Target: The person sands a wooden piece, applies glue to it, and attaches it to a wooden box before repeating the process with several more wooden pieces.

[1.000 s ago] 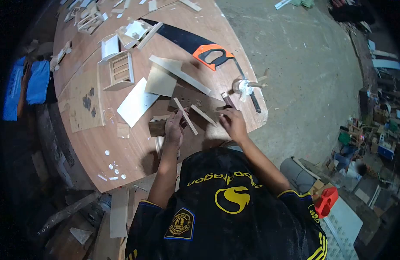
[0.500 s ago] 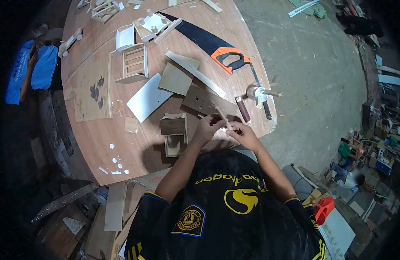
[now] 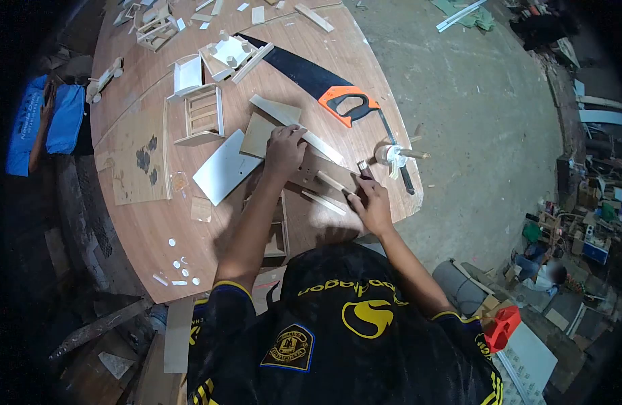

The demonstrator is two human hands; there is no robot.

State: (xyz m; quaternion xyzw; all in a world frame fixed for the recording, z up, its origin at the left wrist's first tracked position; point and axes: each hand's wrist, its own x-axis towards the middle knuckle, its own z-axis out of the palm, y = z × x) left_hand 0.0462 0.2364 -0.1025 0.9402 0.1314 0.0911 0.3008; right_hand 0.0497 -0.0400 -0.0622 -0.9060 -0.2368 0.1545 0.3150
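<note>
My left hand (image 3: 285,154) reaches over the boards, its fingers curled down on a long pale wooden strip (image 3: 323,146). Between the thumb and forefinger of my right hand (image 3: 374,208) is the end of a short wooden stick (image 3: 331,180). A dark red cylinder with a light tip (image 3: 365,169) lies right by the right fingertips, mostly covered by them. Below the stick lies a thin pale strip (image 3: 324,203). Under the long strip are a tan square board (image 3: 257,133) and a brown board with holes (image 3: 311,169). A small wooden box (image 3: 276,237) is partly hidden behind my left forearm.
A handsaw with an orange handle (image 3: 338,101) lies toward the right edge. Near it stand a white container with sticks (image 3: 394,156) and a narrow blade (image 3: 407,179). Small wooden furniture models (image 3: 204,115) and a white board (image 3: 220,169) are left. Another person (image 3: 51,121) is beyond.
My left hand has left the stick and moved up and left onto the long strip. My right hand has lowered the stick and come beside the dark red cylinder.
</note>
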